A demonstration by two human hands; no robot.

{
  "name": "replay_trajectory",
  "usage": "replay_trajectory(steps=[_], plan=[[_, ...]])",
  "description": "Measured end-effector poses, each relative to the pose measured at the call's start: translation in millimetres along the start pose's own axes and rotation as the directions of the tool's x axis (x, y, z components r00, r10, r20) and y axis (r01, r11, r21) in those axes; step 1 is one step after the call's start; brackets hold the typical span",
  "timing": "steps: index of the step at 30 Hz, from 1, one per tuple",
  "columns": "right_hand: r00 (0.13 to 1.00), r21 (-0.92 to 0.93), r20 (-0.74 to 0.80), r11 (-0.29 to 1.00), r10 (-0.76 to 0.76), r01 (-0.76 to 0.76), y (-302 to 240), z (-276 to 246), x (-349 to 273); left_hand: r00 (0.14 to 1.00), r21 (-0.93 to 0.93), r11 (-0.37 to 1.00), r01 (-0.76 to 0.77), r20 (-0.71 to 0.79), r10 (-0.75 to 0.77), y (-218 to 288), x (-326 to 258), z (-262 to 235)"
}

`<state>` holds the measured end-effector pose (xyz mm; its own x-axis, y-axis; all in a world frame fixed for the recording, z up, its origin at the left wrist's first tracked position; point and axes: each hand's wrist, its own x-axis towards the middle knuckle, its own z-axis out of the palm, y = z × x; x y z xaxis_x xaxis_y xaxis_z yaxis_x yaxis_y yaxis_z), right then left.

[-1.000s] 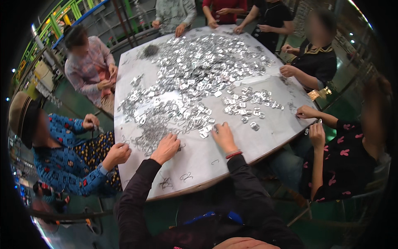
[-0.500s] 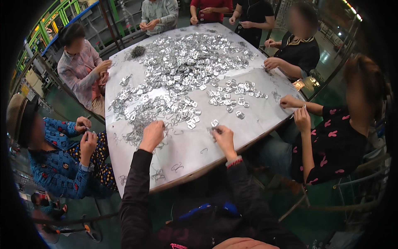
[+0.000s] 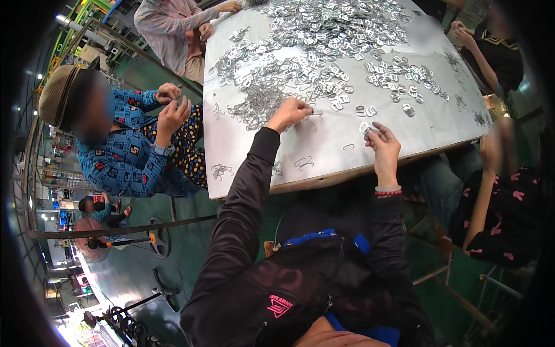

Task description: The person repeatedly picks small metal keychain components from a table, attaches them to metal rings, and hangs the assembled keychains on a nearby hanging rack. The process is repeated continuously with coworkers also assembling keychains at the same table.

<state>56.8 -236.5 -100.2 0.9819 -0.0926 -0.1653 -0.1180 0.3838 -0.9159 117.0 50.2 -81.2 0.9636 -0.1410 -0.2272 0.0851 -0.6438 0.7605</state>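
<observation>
A grey table [image 3: 324, 144] carries a wide heap of small silver metal buckles [image 3: 312, 46] and a tangle of thin wire clips [image 3: 254, 107]. My left hand [image 3: 291, 113] reaches to the near edge of the wire tangle with fingers pinched on a thin wire clip. My right hand [image 3: 381, 144] hovers over the table's near part and holds one silver buckle [image 3: 365, 128] between thumb and fingers. A few loose buckles [image 3: 370, 110] lie just beyond it. Both my arms are in black sleeves.
A person in a blue patterned top and a knit hat [image 3: 124, 144] sits at my left, hands together. Another person in a black flowered top [image 3: 503, 196] sits at my right. More people sit along the far edges. A floor fan [image 3: 92, 234] stands at lower left.
The view has tilted and shifted so the table sits higher and the left neighbour closer. My right hand has lifted a buckle off the table. My left hand stays at the wire tangle.
</observation>
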Motion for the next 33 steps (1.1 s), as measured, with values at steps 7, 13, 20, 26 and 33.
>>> replay_trajectory(steps=[7, 13, 20, 26, 33], plan=[[0.99, 0.005, -0.006, 0.99, -0.141, 0.141, -30.1, 4.9, -28.7, 0.996, 0.32, 0.947, -0.039, 0.087, 0.012, -11.6, 3.3, 5.6], [0.983, -0.015, -0.034, 0.984, -0.179, 0.179, -52.9, 14.6, -39.7, 0.999, 0.28, 0.96, -0.028, 0.044, 0.017, 1.2, -4.4, -8.8], [0.98, -0.053, 0.069, 0.981, -0.185, 0.189, -54.6, 13.4, -48.1, 0.998, 0.109, 0.992, 0.063, 0.013, -0.064, 12.4, -17.4, -8.1], [0.992, -0.08, 0.12, 0.996, -0.028, 0.038, -26.6, 13.9, -71.1, 0.973, -0.549, 0.832, -0.079, 0.141, 0.185, 58.9, -65.5, 23.2], [0.992, -0.076, 0.125, 0.997, 0.017, -0.007, -20.8, 16.7, -86.7, 0.969, -0.613, 0.774, -0.158, 0.056, 0.242, 85.9, -109.0, 73.2]])
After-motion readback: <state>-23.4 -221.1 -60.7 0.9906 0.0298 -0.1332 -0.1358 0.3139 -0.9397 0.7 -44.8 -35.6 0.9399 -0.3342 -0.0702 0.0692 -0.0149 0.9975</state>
